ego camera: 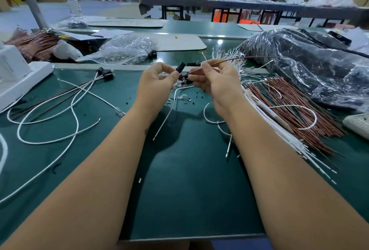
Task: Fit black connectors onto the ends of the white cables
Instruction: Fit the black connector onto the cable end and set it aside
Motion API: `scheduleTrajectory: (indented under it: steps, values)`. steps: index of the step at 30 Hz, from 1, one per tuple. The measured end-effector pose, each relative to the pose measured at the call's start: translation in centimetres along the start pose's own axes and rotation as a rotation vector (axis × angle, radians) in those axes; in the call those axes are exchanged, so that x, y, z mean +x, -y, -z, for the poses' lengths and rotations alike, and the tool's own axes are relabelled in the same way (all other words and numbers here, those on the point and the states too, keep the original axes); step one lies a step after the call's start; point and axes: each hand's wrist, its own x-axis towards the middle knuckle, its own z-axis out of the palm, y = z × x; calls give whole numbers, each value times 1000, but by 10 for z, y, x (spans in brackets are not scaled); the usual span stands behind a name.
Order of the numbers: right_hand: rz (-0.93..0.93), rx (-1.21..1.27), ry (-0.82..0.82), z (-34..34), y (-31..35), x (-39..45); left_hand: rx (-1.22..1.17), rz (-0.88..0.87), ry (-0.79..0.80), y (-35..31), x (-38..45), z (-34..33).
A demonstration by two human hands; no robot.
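Observation:
My left hand [157, 82] pinches a black connector [180, 66] between thumb and fingers, above the green table [189, 190]. My right hand [216, 82] pinches a thin brown wire [239, 59] and a white cable [203, 58], their ends held close to the connector. A few small black parts [184, 80] sit between the two hands. Finished white cables with black connectors [105, 74] lie at the left. Loose white cables [75, 110] curl over the table.
A bundle of brown wires and white cables [289, 114] lies at the right. A big black plastic bag [309, 66] sits behind it. A clear bag [123, 50] and more brown wires [36, 42] are at the back left. A white box [18, 74] stands far left.

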Motion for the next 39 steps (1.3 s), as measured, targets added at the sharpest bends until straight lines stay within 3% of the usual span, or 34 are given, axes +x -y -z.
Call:
scheduleTrajectory:
  steps: [6,21,39]
  values:
    - [84,49,-115,12,6,2,3,22,110,1,1,9]
    - [227,-147,-102,11,2,5,81,-32,116,7,4,9]
    - [150,-267,-33,9,-1,1,49,-74,156,8,5,12]
